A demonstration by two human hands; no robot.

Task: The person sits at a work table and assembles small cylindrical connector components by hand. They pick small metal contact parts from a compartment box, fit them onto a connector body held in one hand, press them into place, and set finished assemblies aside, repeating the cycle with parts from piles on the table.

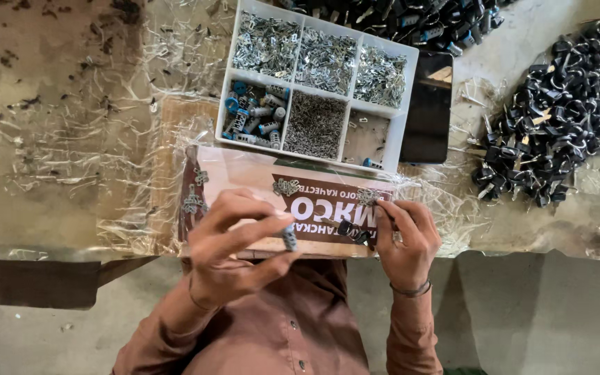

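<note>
In the lower middle of the frame, the person's left hand (234,243) is curled, with the thumb and the fingers closed on a small metal cylinder part (289,238) that points downward from the fingertips. To the right of it, the right hand (405,239) is also closed, and its fingers pinch a small dark lock part (354,232); how exactly the fingers sit around it I cannot tell, because the piece is small and partly hidden. Both hands are held just above a flat printed card (244,177), which is white and brown and lies under clear plastic film at the near edge of the workbench (50,104). On this card there are small clusters of little metal pieces (286,186), one near its top centre, one near the right hand and some at its left edge. Above the card, in the upper middle of the frame, stands a white compartment tray (405,104) with six sections: the three upper ones hold shiny metal bits, the lower left holds blue and silver cylinders, the lower middle holds fine dark pins, and the lower right is almost bare. A black flat object (428,111) lies just beside the tray on its right. At the upper right there is a heap of black lock bodies (557,118).
</note>
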